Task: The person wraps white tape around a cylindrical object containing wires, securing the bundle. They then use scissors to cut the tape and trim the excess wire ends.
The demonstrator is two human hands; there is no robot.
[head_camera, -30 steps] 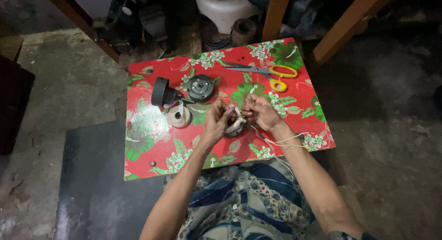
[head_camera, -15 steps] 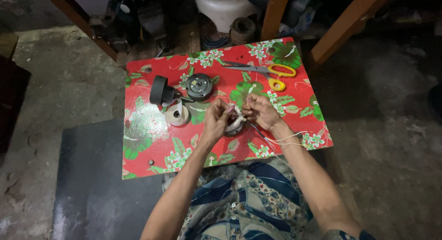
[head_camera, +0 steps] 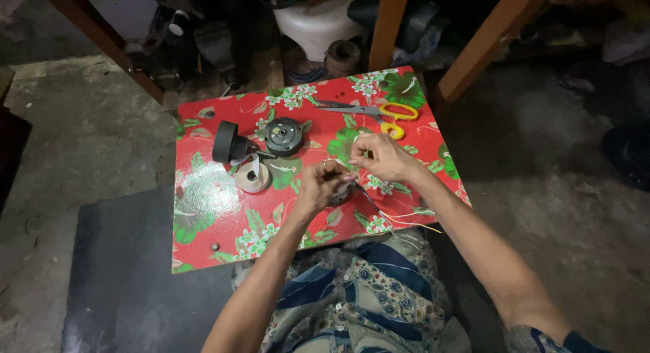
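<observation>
There is one view only, from a camera worn on the person's head, so nothing is shared with a second view. It looks almost straight down from well above the small red flowered table (head_camera: 203,211), which sits in the middle of the view with concrete floor on its left and right. The person's lap and forearms fill the near edge; the left hand (head_camera: 318,187) and right hand (head_camera: 382,156) meet near the centre. Wooden legs and clutter line the far edge.
</observation>
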